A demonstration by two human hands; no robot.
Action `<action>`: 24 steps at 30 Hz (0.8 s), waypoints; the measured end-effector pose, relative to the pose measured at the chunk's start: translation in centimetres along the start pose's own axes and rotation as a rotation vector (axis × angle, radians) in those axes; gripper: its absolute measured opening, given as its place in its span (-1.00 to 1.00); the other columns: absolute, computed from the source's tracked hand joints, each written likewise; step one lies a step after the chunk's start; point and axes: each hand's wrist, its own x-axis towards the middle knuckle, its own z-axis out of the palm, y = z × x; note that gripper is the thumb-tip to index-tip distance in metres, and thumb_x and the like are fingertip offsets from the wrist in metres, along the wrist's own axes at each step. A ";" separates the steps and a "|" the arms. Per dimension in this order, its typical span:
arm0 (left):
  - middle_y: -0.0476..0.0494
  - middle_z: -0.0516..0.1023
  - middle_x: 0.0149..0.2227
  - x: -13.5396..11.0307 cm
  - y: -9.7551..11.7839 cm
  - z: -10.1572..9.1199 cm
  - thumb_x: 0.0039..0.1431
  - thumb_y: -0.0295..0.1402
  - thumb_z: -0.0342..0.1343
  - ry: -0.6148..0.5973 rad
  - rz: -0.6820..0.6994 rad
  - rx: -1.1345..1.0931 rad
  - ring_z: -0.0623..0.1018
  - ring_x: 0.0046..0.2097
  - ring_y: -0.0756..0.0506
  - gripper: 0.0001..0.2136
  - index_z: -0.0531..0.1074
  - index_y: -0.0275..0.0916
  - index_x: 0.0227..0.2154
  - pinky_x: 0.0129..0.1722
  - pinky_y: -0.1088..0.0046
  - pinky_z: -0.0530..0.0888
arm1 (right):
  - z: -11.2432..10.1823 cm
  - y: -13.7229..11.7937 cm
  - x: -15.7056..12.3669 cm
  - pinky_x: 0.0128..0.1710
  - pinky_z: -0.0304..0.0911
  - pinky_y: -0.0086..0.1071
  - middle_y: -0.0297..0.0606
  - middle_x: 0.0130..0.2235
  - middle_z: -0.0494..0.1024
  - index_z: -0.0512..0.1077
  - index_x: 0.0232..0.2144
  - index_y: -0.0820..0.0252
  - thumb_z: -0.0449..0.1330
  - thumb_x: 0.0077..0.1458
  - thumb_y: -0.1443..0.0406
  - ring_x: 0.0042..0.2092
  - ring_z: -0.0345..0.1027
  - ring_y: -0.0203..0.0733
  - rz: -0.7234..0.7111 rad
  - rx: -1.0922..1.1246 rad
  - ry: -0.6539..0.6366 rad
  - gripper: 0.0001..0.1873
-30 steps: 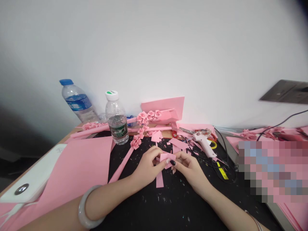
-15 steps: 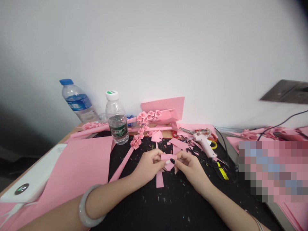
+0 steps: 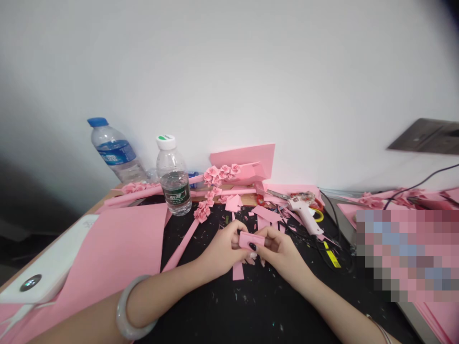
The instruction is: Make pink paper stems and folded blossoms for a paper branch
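Both of my hands meet over the black mat (image 3: 258, 306) at the middle of the desk. My left hand (image 3: 222, 251) and my right hand (image 3: 281, 251) pinch a small folded piece of pink paper (image 3: 251, 239) between their fingertips, thumbs pressed on top. A pink paper strip (image 3: 238, 270) lies on the mat just below the hands. My left wrist wears a pale bangle (image 3: 127, 310).
A large pink sheet (image 3: 118, 248) covers the left of the desk beside a white device (image 3: 46, 272). Two water bottles (image 3: 172, 176) (image 3: 114, 150) stand at the back left. Paper roses (image 3: 219, 175), pink scraps, a glue gun (image 3: 304, 212) and cables lie behind and to the right.
The pink piece has been folded smaller and turned flatter between my fingers. Both hands stayed in nearly the same place.
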 end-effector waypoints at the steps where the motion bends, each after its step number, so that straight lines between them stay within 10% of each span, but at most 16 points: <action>1: 0.07 0.48 -0.52 -0.1 0.0 0.0 -0.09 -0.57 0.13 -0.017 -0.005 0.003 0.55 -0.46 -0.05 -0.71 0.17 -0.20 -0.34 -0.44 0.44 0.46 | 0.1 -0.1 0.0 -0.60 0.16 -0.49 -0.39 -0.53 0.41 0.30 -0.49 0.20 0.26 -0.08 0.15 -0.53 0.31 -0.33 0.002 -0.012 -0.009 -0.73; 24: 0.00 0.51 -0.42 -0.6 0.1 0.2 -0.07 -0.60 0.14 -0.121 -0.016 0.064 0.58 -0.41 -0.08 -0.40 0.10 -0.12 0.05 -0.37 0.35 0.50 | -0.1 -0.2 -0.4 -0.46 0.19 -0.48 -0.40 -0.47 0.39 0.37 -0.48 0.21 0.19 -0.12 0.44 -0.45 0.27 -0.32 -0.083 -0.181 -0.014 -0.91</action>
